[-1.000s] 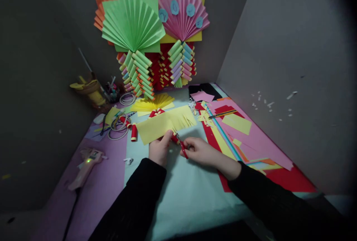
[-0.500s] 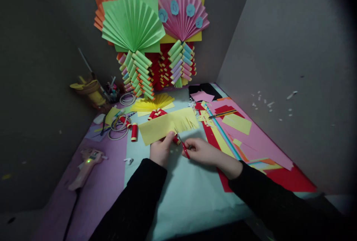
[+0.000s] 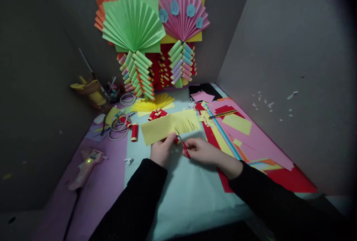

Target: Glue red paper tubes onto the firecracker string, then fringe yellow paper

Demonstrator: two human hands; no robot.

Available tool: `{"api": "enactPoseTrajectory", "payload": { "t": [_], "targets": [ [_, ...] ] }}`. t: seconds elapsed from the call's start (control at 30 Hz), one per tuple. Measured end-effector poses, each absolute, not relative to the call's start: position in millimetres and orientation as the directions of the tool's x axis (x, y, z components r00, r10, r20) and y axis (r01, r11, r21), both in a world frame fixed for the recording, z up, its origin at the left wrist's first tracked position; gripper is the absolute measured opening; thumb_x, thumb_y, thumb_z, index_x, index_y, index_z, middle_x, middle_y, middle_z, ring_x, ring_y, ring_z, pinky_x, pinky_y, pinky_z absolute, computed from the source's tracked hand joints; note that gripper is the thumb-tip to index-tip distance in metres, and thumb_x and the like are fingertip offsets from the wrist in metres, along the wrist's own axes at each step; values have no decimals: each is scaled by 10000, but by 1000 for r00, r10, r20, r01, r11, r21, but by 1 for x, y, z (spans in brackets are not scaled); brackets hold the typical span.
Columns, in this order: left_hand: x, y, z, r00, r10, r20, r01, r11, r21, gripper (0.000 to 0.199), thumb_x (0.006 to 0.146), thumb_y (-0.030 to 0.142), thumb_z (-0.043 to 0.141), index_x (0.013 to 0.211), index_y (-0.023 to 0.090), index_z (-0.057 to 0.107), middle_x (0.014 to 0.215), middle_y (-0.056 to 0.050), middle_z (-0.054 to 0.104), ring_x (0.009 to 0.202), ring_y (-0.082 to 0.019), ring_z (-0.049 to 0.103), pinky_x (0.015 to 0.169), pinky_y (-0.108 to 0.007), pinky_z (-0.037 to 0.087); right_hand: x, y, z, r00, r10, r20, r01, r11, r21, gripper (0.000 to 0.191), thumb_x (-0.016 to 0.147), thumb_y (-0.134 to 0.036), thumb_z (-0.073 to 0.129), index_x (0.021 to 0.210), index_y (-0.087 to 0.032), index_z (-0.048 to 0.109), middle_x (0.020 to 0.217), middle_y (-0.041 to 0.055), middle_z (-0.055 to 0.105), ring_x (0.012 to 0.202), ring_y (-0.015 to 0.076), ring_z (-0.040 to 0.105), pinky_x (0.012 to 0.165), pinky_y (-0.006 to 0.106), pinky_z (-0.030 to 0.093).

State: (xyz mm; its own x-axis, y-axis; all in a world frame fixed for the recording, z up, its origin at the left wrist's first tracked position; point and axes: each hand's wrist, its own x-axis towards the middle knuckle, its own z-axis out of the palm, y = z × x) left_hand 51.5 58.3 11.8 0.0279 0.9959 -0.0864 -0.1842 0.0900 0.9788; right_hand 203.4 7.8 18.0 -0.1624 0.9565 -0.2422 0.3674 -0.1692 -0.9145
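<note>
A strip of yellow paper (image 3: 156, 129) is pinched at its lower edge by my left hand (image 3: 162, 151), thumb on top. Narrow slits form a fringe along the strip's right part. My right hand (image 3: 198, 148) grips a pair of small scissors with red handles (image 3: 185, 149); their blades point up and left at the paper's lower edge, close to my left thumb. Partly hidden beneath the paper lies a red paper roll with yellow ends. More red rolls (image 3: 134, 132) lie to the left and just behind the strip, near a folded yellow paper fan (image 3: 156, 102).
A pink glue gun (image 3: 87, 168) with a lit green light lies left, its cord running toward me. An earbud (image 3: 128, 161) sits nearby. Coloured paper sheets (image 3: 267, 148) and scraps cover the right side. Paper fan decorations (image 3: 134, 25) hang at the back.
The yellow strip has shifted slightly to the right and down in my left hand. My right hand and the scissors are almost where they were.
</note>
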Motion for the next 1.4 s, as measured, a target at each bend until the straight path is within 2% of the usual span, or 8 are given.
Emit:
{"api": "enactPoseTrajectory", "payload": {
  "t": [0.17,0.3,0.57,0.87,1.23,1.33,1.4],
  "targets": [
    [51,58,8,34,996,-80,-197,86,977,207,658,323,770,573,190,636,542,-8,539,644,-168,557,626,-277,440,204,7,18,-151,958,-242,373,-172,-912,250,721,-378,624,633,-170,515,573,-29,512,531,99,437,488,223,335],
    [51,58,6,56,996,-70,-168,79,983,177,682,344,750,687,180,684,645,-24,615,642,-155,561,667,-288,453,205,8,17,-163,956,-245,333,-181,-926,253,714,-379,635,643,-168,513,587,-30,507,543,98,436,499,225,335],
    [52,58,6,92,992,-90,-153,103,983,227,684,366,736,751,156,679,761,-40,682,835,-192,636,842,-316,471,207,8,14,-157,959,-237,326,-176,-929,287,711,-408,651,633,-171,509,578,-33,496,544,100,426,500,227,329],
    [51,56,8,128,987,-97,-121,113,986,303,693,374,724,860,122,713,967,-112,721,975,-236,644,888,-331,469,208,9,15,-163,954,-252,284,-199,-938,326,698,-440,670,625,-184,482,584,-44,466,536,96,397,500,231,311],
    [52,53,15,191,976,-99,-87,118,989,261,675,301,727,870,129,728,1001,-109,726,995,-229,646,930,-321,456,208,8,17,-147,954,-263,260,-219,-941,297,700,-409,659,636,-176,486,604,-43,457,552,94,383,528,239,313],
    [53,52,16,177,976,-123,-99,142,985,254,662,304,736,841,123,720,956,-113,729,970,-236,652,915,-339,464,208,8,19,-138,955,-262,246,-223,-943,330,703,-417,653,599,-186,442,577,-55,419,540,87,358,522,236,295],
    [53,52,16,162,977,-142,-102,160,982,216,655,309,740,768,128,705,854,-103,729,956,-243,653,899,-348,471,208,8,20,-128,954,-271,226,-238,-945,356,686,-432,667,588,-191,424,560,-63,398,530,84,340,511,232,277]
  ]
}}
